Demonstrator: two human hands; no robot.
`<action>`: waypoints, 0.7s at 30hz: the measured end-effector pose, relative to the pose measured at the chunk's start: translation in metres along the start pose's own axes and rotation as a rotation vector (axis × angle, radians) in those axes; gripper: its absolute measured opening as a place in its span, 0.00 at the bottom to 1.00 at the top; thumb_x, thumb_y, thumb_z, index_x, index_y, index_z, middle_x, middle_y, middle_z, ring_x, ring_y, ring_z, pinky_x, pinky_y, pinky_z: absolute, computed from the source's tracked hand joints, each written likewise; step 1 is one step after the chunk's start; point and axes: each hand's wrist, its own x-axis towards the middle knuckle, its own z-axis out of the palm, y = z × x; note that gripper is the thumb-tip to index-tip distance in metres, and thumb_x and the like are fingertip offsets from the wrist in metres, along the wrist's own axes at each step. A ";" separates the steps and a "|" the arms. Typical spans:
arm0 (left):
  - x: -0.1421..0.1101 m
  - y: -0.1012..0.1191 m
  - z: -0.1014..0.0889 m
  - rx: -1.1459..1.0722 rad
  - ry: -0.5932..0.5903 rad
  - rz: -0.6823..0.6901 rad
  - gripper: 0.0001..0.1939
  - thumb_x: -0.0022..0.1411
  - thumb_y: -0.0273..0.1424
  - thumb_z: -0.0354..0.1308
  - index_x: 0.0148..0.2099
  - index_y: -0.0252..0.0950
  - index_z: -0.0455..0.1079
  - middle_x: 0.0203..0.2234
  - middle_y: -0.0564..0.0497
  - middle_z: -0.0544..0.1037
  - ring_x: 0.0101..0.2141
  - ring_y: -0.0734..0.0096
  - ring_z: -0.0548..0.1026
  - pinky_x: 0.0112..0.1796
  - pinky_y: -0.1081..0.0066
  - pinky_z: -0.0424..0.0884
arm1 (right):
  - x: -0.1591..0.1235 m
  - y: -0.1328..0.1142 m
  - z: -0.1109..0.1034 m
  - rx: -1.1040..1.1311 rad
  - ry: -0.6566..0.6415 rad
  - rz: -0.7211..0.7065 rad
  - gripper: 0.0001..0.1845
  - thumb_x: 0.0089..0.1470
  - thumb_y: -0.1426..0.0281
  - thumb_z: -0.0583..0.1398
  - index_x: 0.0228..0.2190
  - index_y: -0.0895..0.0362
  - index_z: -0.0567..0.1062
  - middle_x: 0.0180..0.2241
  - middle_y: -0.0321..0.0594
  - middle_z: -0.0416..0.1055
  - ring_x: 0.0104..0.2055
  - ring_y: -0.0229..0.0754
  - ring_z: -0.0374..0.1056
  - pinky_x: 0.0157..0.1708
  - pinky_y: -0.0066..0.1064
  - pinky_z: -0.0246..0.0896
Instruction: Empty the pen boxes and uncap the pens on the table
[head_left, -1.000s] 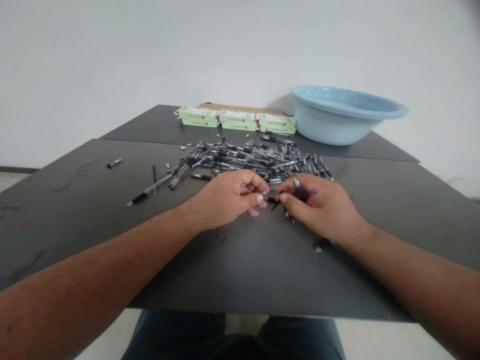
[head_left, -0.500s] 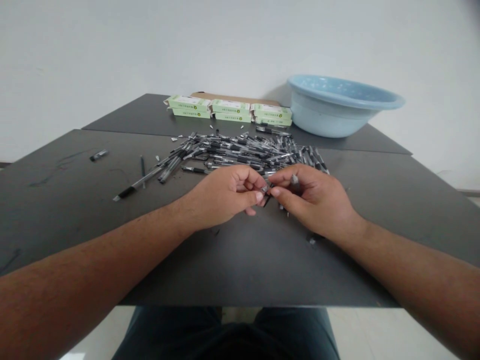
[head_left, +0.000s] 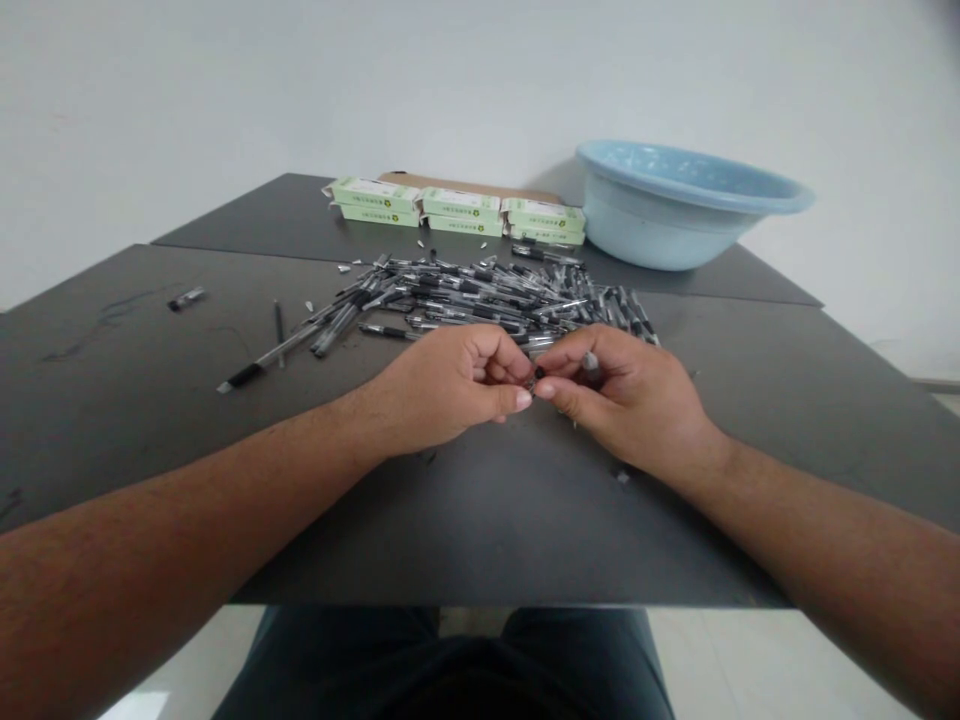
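Over the near middle of the table, my left hand (head_left: 469, 385) and my right hand (head_left: 630, 395) meet at the fingertips, both pinched closed. A small black pen part (head_left: 538, 373) shows between them, gripped by my right thumb and forefinger. My left thumb and forefinger close at the same spot on something too small and covered to make out. A grey, rounded tip (head_left: 592, 365) pokes out from the curled fingers of my right hand. Just beyond the hands spreads a heap of clear pens with black grips (head_left: 480, 290).
Light green boxes (head_left: 379, 200) stand stacked in a row at the back. A pale blue basin (head_left: 675, 215) is at the back right. Left of the heap lie a single pen (head_left: 246, 375), a thin dark stick (head_left: 279, 330) and a short clear-and-black piece (head_left: 187, 299).
My hands have come together, closing the small gap between their fingertips. The dark sliver that pointed down from my right fingers now shows only as a black end. The view has shifted slightly.
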 end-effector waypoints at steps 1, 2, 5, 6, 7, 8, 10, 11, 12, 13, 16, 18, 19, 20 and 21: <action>0.000 0.000 0.000 -0.009 -0.006 0.002 0.09 0.56 0.27 0.69 0.37 0.36 0.72 0.27 0.55 0.79 0.28 0.74 0.78 0.32 0.73 0.77 | 0.000 0.000 0.000 0.002 -0.002 -0.001 0.06 0.61 0.64 0.69 0.39 0.52 0.83 0.34 0.38 0.83 0.34 0.43 0.76 0.37 0.34 0.71; 0.000 0.000 0.001 -0.018 -0.012 0.002 0.09 0.56 0.27 0.69 0.37 0.36 0.72 0.27 0.55 0.79 0.28 0.74 0.78 0.32 0.73 0.76 | 0.000 -0.001 0.000 0.001 -0.004 -0.002 0.06 0.61 0.64 0.69 0.38 0.52 0.83 0.34 0.38 0.83 0.34 0.43 0.76 0.37 0.34 0.71; 0.000 0.001 0.001 -0.036 -0.014 0.000 0.09 0.55 0.27 0.69 0.36 0.37 0.72 0.26 0.55 0.78 0.28 0.75 0.77 0.32 0.74 0.75 | 0.000 -0.001 0.000 -0.012 -0.014 0.002 0.07 0.62 0.62 0.69 0.36 0.52 0.83 0.33 0.38 0.82 0.34 0.44 0.76 0.37 0.34 0.71; 0.000 0.000 0.001 -0.038 -0.013 -0.002 0.09 0.55 0.27 0.69 0.36 0.37 0.72 0.26 0.56 0.78 0.28 0.75 0.77 0.32 0.74 0.75 | 0.000 -0.001 -0.001 -0.014 -0.016 0.005 0.08 0.62 0.61 0.69 0.36 0.52 0.82 0.33 0.38 0.82 0.34 0.44 0.76 0.36 0.34 0.71; 0.000 0.000 0.001 -0.040 -0.012 -0.002 0.09 0.55 0.27 0.70 0.36 0.37 0.72 0.26 0.56 0.78 0.28 0.75 0.77 0.32 0.74 0.74 | 0.000 0.000 0.000 -0.015 -0.017 0.009 0.08 0.62 0.61 0.69 0.36 0.52 0.82 0.33 0.38 0.82 0.34 0.44 0.76 0.36 0.34 0.70; 0.000 0.000 0.001 -0.045 -0.011 -0.001 0.09 0.55 0.27 0.70 0.36 0.37 0.72 0.26 0.56 0.78 0.28 0.75 0.77 0.32 0.74 0.74 | 0.000 0.000 0.000 -0.015 -0.018 0.010 0.08 0.62 0.60 0.69 0.36 0.52 0.82 0.33 0.39 0.82 0.34 0.44 0.76 0.35 0.34 0.70; 0.000 -0.001 0.002 -0.057 -0.003 -0.001 0.09 0.55 0.27 0.70 0.35 0.37 0.71 0.26 0.56 0.79 0.28 0.75 0.77 0.33 0.74 0.74 | -0.001 0.000 0.000 -0.017 -0.021 0.001 0.08 0.63 0.61 0.69 0.36 0.52 0.83 0.33 0.39 0.83 0.35 0.44 0.77 0.34 0.34 0.70; 0.000 -0.001 0.003 -0.063 0.004 -0.006 0.10 0.55 0.26 0.70 0.35 0.37 0.71 0.26 0.56 0.79 0.28 0.75 0.78 0.33 0.74 0.75 | -0.001 0.000 0.000 -0.021 -0.021 -0.007 0.08 0.64 0.61 0.68 0.36 0.52 0.83 0.34 0.39 0.83 0.35 0.45 0.78 0.35 0.34 0.70; 0.000 -0.001 0.004 -0.070 0.011 -0.014 0.10 0.55 0.26 0.70 0.36 0.37 0.72 0.26 0.55 0.79 0.29 0.74 0.78 0.33 0.74 0.75 | -0.001 0.000 0.000 -0.027 -0.020 -0.018 0.08 0.64 0.61 0.68 0.36 0.51 0.84 0.34 0.39 0.83 0.35 0.45 0.78 0.35 0.34 0.71; 0.000 0.000 0.005 -0.075 0.020 -0.024 0.09 0.55 0.26 0.70 0.36 0.37 0.72 0.26 0.55 0.79 0.29 0.74 0.78 0.34 0.73 0.75 | -0.001 -0.001 0.001 -0.033 -0.017 -0.030 0.08 0.64 0.61 0.68 0.36 0.51 0.84 0.35 0.39 0.84 0.36 0.45 0.79 0.36 0.35 0.72; -0.001 0.001 0.008 -0.112 0.048 -0.047 0.09 0.57 0.26 0.70 0.37 0.36 0.72 0.26 0.54 0.80 0.29 0.74 0.78 0.34 0.74 0.74 | -0.001 -0.003 0.001 -0.038 0.004 -0.097 0.07 0.66 0.63 0.67 0.38 0.50 0.86 0.37 0.39 0.85 0.38 0.45 0.80 0.40 0.36 0.74; -0.002 0.001 0.010 -0.144 0.061 -0.050 0.08 0.58 0.26 0.70 0.38 0.35 0.73 0.27 0.54 0.81 0.29 0.75 0.78 0.34 0.74 0.74 | 0.000 -0.003 0.000 -0.033 0.005 -0.158 0.07 0.67 0.65 0.66 0.42 0.50 0.86 0.39 0.40 0.86 0.40 0.45 0.81 0.43 0.36 0.75; -0.002 0.000 0.010 -0.155 0.067 -0.050 0.08 0.58 0.26 0.70 0.38 0.35 0.73 0.27 0.54 0.81 0.29 0.75 0.78 0.34 0.74 0.74 | 0.000 -0.002 -0.001 -0.032 -0.001 -0.184 0.08 0.68 0.66 0.65 0.44 0.50 0.86 0.40 0.40 0.86 0.41 0.45 0.81 0.44 0.37 0.75; -0.003 0.000 0.010 -0.158 0.073 -0.048 0.08 0.58 0.25 0.69 0.38 0.35 0.73 0.27 0.54 0.81 0.29 0.75 0.78 0.34 0.74 0.74 | 0.001 -0.002 -0.001 -0.032 -0.008 -0.204 0.09 0.68 0.67 0.65 0.45 0.50 0.86 0.41 0.40 0.86 0.41 0.45 0.81 0.45 0.37 0.76; -0.003 0.000 0.010 -0.153 0.080 -0.045 0.08 0.59 0.25 0.69 0.39 0.34 0.73 0.27 0.54 0.81 0.29 0.76 0.78 0.34 0.75 0.74 | 0.001 -0.001 -0.002 -0.033 -0.016 -0.217 0.10 0.68 0.67 0.65 0.47 0.50 0.86 0.41 0.40 0.86 0.42 0.45 0.81 0.46 0.37 0.76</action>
